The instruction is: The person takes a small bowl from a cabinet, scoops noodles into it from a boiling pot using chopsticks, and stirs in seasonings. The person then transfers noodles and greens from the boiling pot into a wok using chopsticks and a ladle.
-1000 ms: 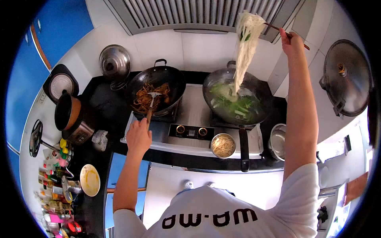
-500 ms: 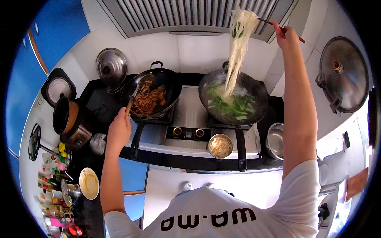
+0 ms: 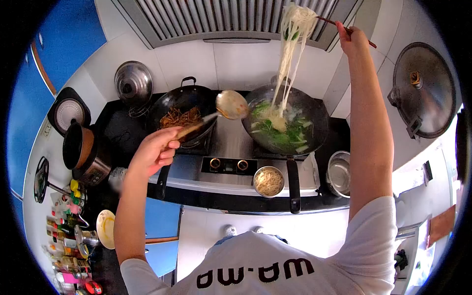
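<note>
We see the left hand (image 3: 155, 152) out over the near side of the left wok (image 3: 164, 105), its fingers wrapped around the wooden handle of a metal utensil (image 3: 232, 104). The utensil's rounded head hangs above the stove (image 3: 227, 142), between the two woks and close to the left one's right rim. Beneath its handle, we find brown shredded food (image 3: 179, 117) lying in the left wok.

The right hand (image 3: 355, 40) is raised well above the far edge of the surface (image 3: 120, 120), in front of the range hood (image 3: 211, 19). Its fingers are closed on dark chopsticks (image 3: 326, 20), and from their tips hangs a long bundle of pale noodles (image 3: 297, 27). The strands drop into the right wok (image 3: 317, 120); with steam blurring that spot, we think their lower ends touch the leafy greens (image 3: 290, 135) there.

At the stove's front edge, just left of the right wok's handle, we see a small metal bowl (image 3: 256, 189) of pale strips. A steel pot (image 3: 338, 174) stands towards the surface's right end, close to its near edge. By the far left corner leans a steel lid (image 3: 133, 81), and a plate (image 3: 104, 228) sits beside the left forearm.
</note>
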Motion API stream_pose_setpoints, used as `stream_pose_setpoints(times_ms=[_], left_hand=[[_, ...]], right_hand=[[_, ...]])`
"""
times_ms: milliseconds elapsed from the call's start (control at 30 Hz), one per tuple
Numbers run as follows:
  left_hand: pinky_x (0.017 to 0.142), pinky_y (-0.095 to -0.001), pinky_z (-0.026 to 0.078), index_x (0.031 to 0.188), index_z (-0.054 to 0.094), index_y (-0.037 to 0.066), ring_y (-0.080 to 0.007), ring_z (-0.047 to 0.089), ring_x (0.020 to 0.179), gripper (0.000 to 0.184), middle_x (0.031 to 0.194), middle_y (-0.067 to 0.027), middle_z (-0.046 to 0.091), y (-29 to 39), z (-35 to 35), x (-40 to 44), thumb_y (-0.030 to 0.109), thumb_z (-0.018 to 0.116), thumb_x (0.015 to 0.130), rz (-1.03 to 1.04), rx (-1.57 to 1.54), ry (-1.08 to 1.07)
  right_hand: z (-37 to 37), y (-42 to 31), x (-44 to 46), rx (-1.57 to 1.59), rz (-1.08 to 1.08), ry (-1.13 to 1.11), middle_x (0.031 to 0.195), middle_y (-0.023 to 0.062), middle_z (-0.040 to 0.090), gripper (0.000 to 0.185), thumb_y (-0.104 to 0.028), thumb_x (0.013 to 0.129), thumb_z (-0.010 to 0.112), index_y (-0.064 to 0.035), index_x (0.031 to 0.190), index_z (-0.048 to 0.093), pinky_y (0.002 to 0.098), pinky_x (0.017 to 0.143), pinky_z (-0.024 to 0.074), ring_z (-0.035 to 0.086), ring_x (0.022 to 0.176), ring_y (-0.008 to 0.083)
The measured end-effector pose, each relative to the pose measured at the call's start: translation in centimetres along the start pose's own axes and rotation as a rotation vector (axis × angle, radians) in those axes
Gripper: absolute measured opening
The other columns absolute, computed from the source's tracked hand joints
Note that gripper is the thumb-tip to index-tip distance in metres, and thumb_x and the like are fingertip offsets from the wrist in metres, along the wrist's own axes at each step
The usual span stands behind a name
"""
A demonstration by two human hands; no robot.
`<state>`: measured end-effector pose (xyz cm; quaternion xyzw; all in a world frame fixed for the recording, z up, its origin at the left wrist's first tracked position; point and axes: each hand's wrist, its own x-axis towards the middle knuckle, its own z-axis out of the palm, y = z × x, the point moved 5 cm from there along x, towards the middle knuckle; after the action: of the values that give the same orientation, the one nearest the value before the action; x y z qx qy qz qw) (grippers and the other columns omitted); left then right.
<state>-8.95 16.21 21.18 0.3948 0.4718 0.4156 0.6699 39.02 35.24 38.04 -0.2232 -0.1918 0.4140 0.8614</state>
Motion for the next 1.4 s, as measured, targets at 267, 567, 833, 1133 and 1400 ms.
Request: stream_pose_setpoints(times_ms=[267, 567, 833, 1133, 1400], left_hand=[[0.037, -0.0185, 0.025, 0.115, 0.043, 0.001, -0.0039, 0.032, 0.044, 0.035, 0.067, 0.0013, 0.043, -0.9, 5.7, 4.3, 0.012, 0.046, 0.082, -0.141, 0.087, -0.233], [0.035, -0.0166, 0.024, 0.113, 0.044, -0.001, -0.0027, 0.032, 0.043, 0.033, 0.064, 0.0027, 0.040, -1.0, 8.6, 8.1, 0.016, 0.043, 0.084, -0.216, 0.176, -0.269], [0.038, -0.0185, 0.025, 0.091, 0.046, 0.004, -0.0046, 0.031, 0.045, 0.014, 0.063, 0.0010, 0.041, 1.2, 10.7, 9.1, 0.014, 0.046, 0.082, -0.220, 0.113, -0.313], [0.036, -0.0171, 0.023, 0.100, 0.046, 0.003, -0.0032, 0.029, 0.044, 0.021, 0.064, 0.0026, 0.040, 6.0, 5.4, 6.2, 0.016, 0.046, 0.083, -0.081, 0.071, -0.133], [0.039, -0.0187, 0.026, 0.094, 0.047, 0.004, -0.0052, 0.032, 0.047, 0.015, 0.063, 0.0017, 0.042, 7.4, -4.6, 1.9, 0.014, 0.045, 0.082, -0.016, 0.088, 0.099]], right_hand=[[2.8, -5.3, 8.1, 0.042, -0.010, -0.277, 0.083, 0.0243, 0.053, 0.019, -0.001, 0.088, 0.037, 0.0179, 0.091, 0.038, 0.0323, 0.064, 0.0582, 0.061, 0.072, 0.0341], [8.4, -8.3, -3.5, -0.111, -0.174, -0.056, 0.075, 0.0200, 0.057, 0.021, -0.008, 0.090, 0.037, 0.0107, 0.084, 0.044, 0.0230, 0.044, 0.0519, 0.058, 0.054, 0.0204], [7.4, -4.5, -3.3, -0.144, -0.092, -0.129, 0.069, 0.0154, 0.052, 0.021, -0.009, 0.090, 0.035, 0.0081, 0.080, 0.042, 0.0232, 0.044, 0.0522, 0.054, 0.051, 0.0183], [8.1, 4.6, -6.4, -0.067, 0.063, -0.087, 0.071, 0.0162, 0.053, 0.018, -0.006, 0.089, 0.038, 0.0078, 0.081, 0.045, 0.0237, 0.045, 0.0516, 0.054, 0.054, 0.0194], [11.6, 17.9, -11.6, 0.044, 0.288, -0.232, 0.082, 0.0224, 0.053, 0.021, -0.006, 0.089, 0.037, 0.0149, 0.089, 0.040, 0.0283, 0.061, 0.0585, 0.060, 0.067, 0.0290]])
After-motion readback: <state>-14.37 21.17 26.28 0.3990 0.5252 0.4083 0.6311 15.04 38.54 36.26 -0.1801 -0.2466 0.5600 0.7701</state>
